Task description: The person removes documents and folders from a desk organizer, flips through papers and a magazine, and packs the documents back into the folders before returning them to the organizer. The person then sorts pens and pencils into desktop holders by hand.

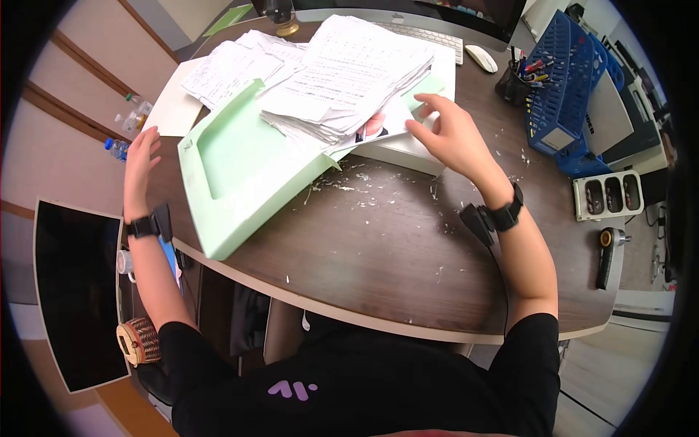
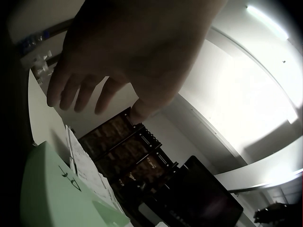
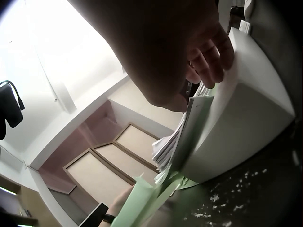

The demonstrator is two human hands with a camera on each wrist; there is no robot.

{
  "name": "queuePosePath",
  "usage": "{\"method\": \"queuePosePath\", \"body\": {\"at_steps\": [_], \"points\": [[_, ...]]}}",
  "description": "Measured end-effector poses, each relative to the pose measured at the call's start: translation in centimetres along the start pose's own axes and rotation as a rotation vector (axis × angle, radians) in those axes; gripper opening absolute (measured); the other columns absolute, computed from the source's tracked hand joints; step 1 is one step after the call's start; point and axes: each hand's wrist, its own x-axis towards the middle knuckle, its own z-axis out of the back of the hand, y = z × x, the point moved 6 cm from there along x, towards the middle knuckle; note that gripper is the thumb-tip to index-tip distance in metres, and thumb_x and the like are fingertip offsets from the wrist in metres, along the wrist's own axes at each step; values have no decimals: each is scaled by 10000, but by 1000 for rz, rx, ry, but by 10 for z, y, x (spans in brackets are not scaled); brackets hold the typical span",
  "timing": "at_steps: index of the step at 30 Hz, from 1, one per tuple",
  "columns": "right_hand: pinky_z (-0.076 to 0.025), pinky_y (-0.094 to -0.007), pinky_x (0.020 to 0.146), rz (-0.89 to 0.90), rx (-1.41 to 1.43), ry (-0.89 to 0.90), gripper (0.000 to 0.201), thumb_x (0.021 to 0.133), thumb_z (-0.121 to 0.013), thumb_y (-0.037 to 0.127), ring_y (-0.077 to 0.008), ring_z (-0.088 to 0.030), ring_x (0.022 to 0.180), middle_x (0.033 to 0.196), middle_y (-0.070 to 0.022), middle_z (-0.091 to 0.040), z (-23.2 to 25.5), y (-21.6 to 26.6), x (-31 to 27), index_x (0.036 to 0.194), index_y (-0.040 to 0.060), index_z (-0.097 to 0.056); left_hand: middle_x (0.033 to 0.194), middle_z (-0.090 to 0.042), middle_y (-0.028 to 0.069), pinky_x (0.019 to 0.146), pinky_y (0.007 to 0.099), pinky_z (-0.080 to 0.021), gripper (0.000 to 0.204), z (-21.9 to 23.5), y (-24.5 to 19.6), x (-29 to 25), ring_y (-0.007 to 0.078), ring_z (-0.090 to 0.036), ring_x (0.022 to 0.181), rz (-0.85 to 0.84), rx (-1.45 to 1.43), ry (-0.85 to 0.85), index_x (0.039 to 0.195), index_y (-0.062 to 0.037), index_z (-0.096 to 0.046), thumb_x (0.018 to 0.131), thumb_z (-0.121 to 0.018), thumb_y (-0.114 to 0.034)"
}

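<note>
A light green file box (image 1: 247,211) lies at a slant on the desk, its inside partly showing. A thick, uneven stack of printed papers (image 1: 357,73) overlaps its upper right, and a photo of a person (image 1: 373,130) peeks from beneath. Under the stack's right side is a white box (image 1: 408,156). My left hand (image 1: 142,171) is raised to the left of the file box, fingers extended and holding nothing. My right hand (image 1: 459,138) is at the right end of the stack, thumb and fingers spread apart; in the right wrist view its fingers (image 3: 213,61) reach over the white box's top.
More papers (image 1: 233,73) lie at the back left on a white surface. Paper scraps (image 1: 364,182) litter the desk. Toward the right are a mouse (image 1: 481,59), a pen holder (image 1: 518,84), a blue rack (image 1: 561,87), and a three-slot tray (image 1: 609,195). A keyboard (image 1: 429,35) sits behind the stack.
</note>
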Motion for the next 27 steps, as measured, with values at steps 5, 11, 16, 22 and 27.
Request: {"method": "queuePosePath", "body": {"at_steps": [5, 11, 16, 22, 27], "points": [[-522, -319, 707, 1, 89, -4, 327, 918, -691, 195, -183, -627, 723, 963, -92, -705, 28, -27, -53, 1198, 25, -680, 1328, -638, 112, 1044, 345, -446, 418, -15, -28, -83, 197, -564, 1237, -265, 210, 120, 1378, 4, -580, 1046, -591, -251], [-503, -281, 679, -224, 100, -110, 252, 946, -678, 160, -110, -611, 712, 825, -52, -681, 98, -79, -114, 1146, 8, -691, 1403, -587, 177, 1105, 432, -419, 393, -77, -115, -208, 322, -560, 1300, -743, 298, 130, 1293, 9, -613, 915, -662, -83], [-490, -237, 702, -154, 119, -514, 185, 976, -634, 119, -70, -612, 767, 827, -6, -675, 185, -96, -124, 1105, 10, -708, 1321, -607, 205, 1031, 451, -464, 717, -141, -125, -229, 402, -586, 1199, -616, 621, 353, 1409, -26, -525, 751, -803, -85], [-531, -314, 765, 27, -251, -1152, 298, 937, -692, 213, -173, -669, 800, 884, -63, -721, 294, -123, -132, 1155, 11, -694, 1252, -615, 209, 969, 466, -482, 726, -121, -120, -215, 427, -587, 1128, -750, 675, 234, 1379, -24, -521, 714, -812, -58], [-541, -395, 802, -360, -282, -937, 491, 865, -741, 422, -262, -704, 819, 929, -92, -754, 326, -202, -108, 1141, 18, -698, 1312, -596, 193, 1043, 454, -449, 734, -93, -119, -187, 411, -547, 1224, -730, 754, 165, 1386, -40, -513, 709, -790, 15]]}}
